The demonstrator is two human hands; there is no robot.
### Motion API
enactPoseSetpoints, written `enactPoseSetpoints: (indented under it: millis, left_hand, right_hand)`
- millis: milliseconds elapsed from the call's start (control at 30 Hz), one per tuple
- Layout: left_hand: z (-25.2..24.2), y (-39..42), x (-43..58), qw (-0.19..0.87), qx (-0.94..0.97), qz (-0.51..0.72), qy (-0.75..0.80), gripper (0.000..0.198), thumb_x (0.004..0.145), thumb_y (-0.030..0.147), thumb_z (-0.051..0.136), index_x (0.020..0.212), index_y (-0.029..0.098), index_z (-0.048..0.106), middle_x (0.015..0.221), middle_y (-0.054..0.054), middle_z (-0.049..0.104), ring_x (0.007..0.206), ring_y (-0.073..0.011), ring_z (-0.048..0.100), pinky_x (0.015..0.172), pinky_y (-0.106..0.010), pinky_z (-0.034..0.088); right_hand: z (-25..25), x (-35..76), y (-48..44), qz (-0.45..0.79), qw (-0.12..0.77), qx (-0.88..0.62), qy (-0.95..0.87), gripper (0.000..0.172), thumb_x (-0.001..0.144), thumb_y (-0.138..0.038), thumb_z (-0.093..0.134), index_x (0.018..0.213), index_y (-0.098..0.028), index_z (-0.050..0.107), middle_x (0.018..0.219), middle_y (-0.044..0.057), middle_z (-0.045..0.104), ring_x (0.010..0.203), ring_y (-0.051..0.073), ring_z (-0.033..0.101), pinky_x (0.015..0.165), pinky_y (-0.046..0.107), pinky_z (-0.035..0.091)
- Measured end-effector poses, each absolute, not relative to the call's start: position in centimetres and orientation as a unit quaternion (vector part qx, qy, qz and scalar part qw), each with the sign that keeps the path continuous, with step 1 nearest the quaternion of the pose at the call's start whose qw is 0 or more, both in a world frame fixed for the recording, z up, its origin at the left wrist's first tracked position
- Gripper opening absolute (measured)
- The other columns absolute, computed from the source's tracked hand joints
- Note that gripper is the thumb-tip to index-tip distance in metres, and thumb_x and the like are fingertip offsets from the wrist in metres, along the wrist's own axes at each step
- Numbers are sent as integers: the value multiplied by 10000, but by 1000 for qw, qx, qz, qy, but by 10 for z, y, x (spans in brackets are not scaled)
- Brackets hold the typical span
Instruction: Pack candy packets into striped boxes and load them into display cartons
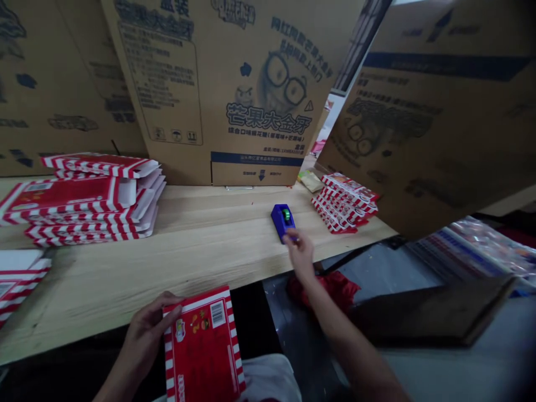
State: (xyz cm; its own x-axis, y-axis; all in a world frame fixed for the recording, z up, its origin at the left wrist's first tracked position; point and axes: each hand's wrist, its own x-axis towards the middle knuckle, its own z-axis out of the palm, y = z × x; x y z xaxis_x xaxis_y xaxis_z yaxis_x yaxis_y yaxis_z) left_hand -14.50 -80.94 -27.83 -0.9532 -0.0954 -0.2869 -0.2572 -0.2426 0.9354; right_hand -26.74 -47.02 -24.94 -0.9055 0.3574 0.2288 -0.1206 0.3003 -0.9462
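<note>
My left hand (144, 329) grips the flat red-and-white striped paper carton (203, 346) by its left edge, thumb on top, held over my lap just off the near edge of the pale wooden table (201, 251). My right hand (298, 251) reaches out, fingers loosely curled on the near end of the small blue plastic tape dispenser (283, 221), which sits on the table toward its right end; no firm hold shows. A careless pull could skid the dispenser off the near edge, and my one-sided pinch could let the carton sag.

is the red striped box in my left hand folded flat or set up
Folded flat. The red striped box shows as one thin panel, barcode face up, gripped at its edge by the left hand.
</note>
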Motion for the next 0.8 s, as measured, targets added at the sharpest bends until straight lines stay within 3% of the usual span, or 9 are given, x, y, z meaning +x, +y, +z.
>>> enactPoseSetpoints:
  millis: [67,167,267,467,633,800]
  left_hand:
    - [-273,-800,-144,88,-187,791,576,349,591,416,849,826,212,689,851,-15,696,690,-203,670,598,-286,566]
    - [-264,-787,-142,114,-218,793,557,436,584,458,844,900,231,647,806,-9,721,624,-224,686,571,-332,585]
    - [-259,-781,-143,87,-212,790,569,472,555,455,858,896,220,630,807,-9,729,620,-226,697,560,-321,592]
    - [-255,-789,-157,51,-214,776,592,629,540,488,860,1058,227,617,831,-20,740,619,-237,703,525,-314,589]
    - [-249,-807,-180,9,-209,771,602,590,537,476,865,1004,214,616,709,3,719,537,-200,670,495,-285,570]
    - [-237,-825,-208,3,-175,744,645,526,520,452,875,913,179,659,748,-18,713,579,-193,667,529,-269,560]
  right_hand:
    - [-247,-301,-434,557,231,-157,-782,295,655,-448,672,769,-177,661,856,68,671,780,181,590,669,287,476]
    - [-253,-329,-409,569,175,-176,-784,269,542,-414,723,560,-161,631,538,2,571,539,134,488,518,259,377]
    - [-263,-337,-410,591,145,-188,-771,271,501,-407,726,497,-157,622,411,-43,471,441,101,395,455,247,302]
    - [-276,-343,-420,646,201,-200,-709,299,486,-423,743,552,-155,629,509,-1,573,507,125,484,478,253,374]
    - [-289,-322,-422,682,255,-181,-661,332,561,-475,725,626,-171,608,656,4,606,598,130,556,574,285,486]
    - [-313,-300,-419,688,259,-136,-665,365,565,-499,734,612,-170,583,695,-1,583,652,135,565,679,339,524]
